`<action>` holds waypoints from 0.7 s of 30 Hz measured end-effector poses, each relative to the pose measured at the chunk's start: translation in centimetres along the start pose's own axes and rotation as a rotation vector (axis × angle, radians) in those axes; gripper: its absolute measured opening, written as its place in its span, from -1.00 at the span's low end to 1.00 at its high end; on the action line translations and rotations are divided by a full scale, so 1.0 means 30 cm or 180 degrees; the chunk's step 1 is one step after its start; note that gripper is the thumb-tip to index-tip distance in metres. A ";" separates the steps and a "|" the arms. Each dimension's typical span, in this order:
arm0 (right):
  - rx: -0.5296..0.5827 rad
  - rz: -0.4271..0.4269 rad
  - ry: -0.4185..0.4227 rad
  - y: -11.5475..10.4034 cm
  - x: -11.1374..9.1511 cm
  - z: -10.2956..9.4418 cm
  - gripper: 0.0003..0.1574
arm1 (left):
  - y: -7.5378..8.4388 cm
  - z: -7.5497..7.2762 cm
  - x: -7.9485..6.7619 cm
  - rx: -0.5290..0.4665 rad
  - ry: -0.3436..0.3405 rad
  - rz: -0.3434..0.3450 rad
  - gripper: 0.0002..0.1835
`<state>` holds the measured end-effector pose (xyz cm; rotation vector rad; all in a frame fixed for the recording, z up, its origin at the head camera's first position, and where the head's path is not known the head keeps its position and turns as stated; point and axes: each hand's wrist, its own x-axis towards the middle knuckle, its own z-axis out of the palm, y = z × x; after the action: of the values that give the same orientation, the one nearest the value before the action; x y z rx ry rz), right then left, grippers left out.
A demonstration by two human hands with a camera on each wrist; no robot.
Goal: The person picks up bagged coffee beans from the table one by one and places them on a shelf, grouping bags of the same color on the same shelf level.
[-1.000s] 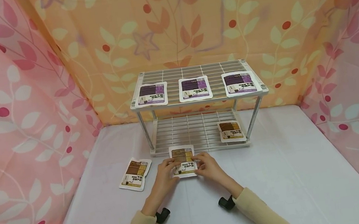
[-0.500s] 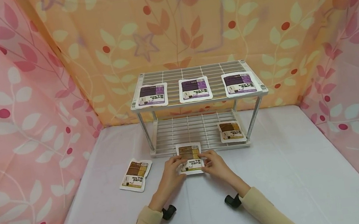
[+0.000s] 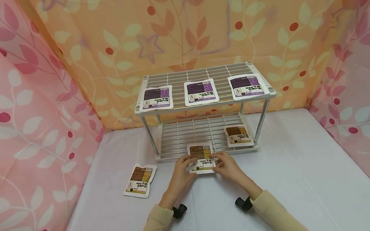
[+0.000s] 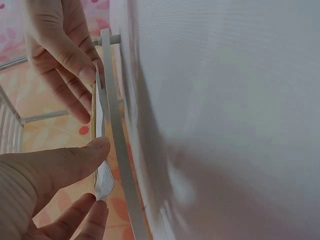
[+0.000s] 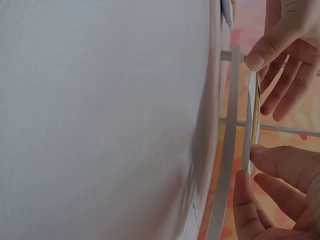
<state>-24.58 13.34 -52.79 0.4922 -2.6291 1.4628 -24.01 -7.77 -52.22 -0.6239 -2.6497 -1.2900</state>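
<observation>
A flat white pouch (image 3: 202, 163) with a brown and yellow label is held between both hands at the front edge of the rack's lower shelf (image 3: 174, 143). My left hand (image 3: 180, 174) pinches its left side, and my right hand (image 3: 228, 167) pinches the right side. In the left wrist view the pouch (image 4: 100, 125) appears edge-on, beside the shelf's front rail (image 4: 120, 145). The right wrist view also shows the pouch (image 5: 251, 120) edge-on, thumbs on its underside. A similar brown pouch (image 3: 238, 136) lies at the lower shelf's right end.
Three purple-labelled pouches lie on the top shelf (image 3: 197, 74), including a left one (image 3: 156, 98), a middle one (image 3: 201, 92) and a right one (image 3: 248, 86). Another brown pouch (image 3: 140, 180) lies on the white tabletop (image 3: 91, 223) to the left. Metal posts (image 3: 262, 121) support the upper shelf.
Both hands have carried the brown pouch to the right and forward, so that its far part now overlaps the lower shelf in the head view. The other pouches have stayed put.
</observation>
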 end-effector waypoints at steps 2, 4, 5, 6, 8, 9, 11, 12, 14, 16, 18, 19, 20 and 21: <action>-0.0025 -0.0040 0.0026 0.004 0.002 -0.008 -0.40 | 0.001 0.007 0.011 0.0015 -0.0001 0.0037 -0.46; -0.0053 -0.0098 0.0053 0.008 0.004 -0.014 -0.40 | 0.001 0.014 0.023 0.0035 -0.0003 0.0030 -0.47; -0.0056 -0.0122 0.0062 0.010 0.006 -0.017 -0.41 | 0.000 0.017 0.027 0.0056 -0.0009 0.0039 -0.47; -0.0077 -0.0139 0.0065 0.012 0.008 -0.020 -0.41 | -0.001 0.021 0.032 0.0064 -0.0010 0.0035 -0.47; -0.0095 -0.0153 0.0054 0.015 0.013 -0.024 -0.41 | -0.004 0.025 0.041 0.0080 -0.0006 0.0031 -0.47; -0.0106 -0.0149 0.0045 0.017 0.015 -0.026 -0.41 | -0.005 0.027 0.046 0.0085 -0.0005 0.0020 -0.47; -0.0134 -0.0117 0.0026 0.020 0.019 -0.029 -0.41 | -0.008 0.031 0.055 0.0093 -0.0012 0.0011 -0.47; -0.0153 -0.0105 0.0016 0.022 0.021 -0.030 -0.42 | -0.011 0.033 0.061 0.0103 -0.0014 0.0010 -0.48; -0.0161 -0.0104 0.0022 0.023 0.023 -0.032 -0.42 | -0.014 0.037 0.072 0.0140 -0.0022 0.0015 -0.48; -0.0166 -0.0134 0.0043 0.024 0.027 -0.035 -0.43 | -0.017 0.040 0.083 0.0168 -0.0021 0.0040 -0.49; -0.0151 -0.0167 0.0060 0.026 0.032 -0.037 -0.44 | -0.018 0.042 0.095 0.0187 -0.0016 0.0049 -0.50; -0.0141 -0.0186 0.0074 0.026 0.035 -0.038 -0.44 | -0.017 0.043 0.100 0.0186 -0.0008 0.0056 -0.50; -0.0143 -0.0196 0.0084 0.027 0.039 -0.039 -0.45 | -0.015 0.043 0.106 0.0195 -0.0008 0.0043 -0.50; -0.0150 -0.0202 0.0086 0.029 0.043 -0.039 -0.45 | -0.013 0.043 0.110 0.0208 -0.0003 0.0038 -0.50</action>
<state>-26.15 14.45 -52.56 0.5417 -2.5955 1.3763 -27.10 -5.98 -52.35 -0.6305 -2.6725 -1.1951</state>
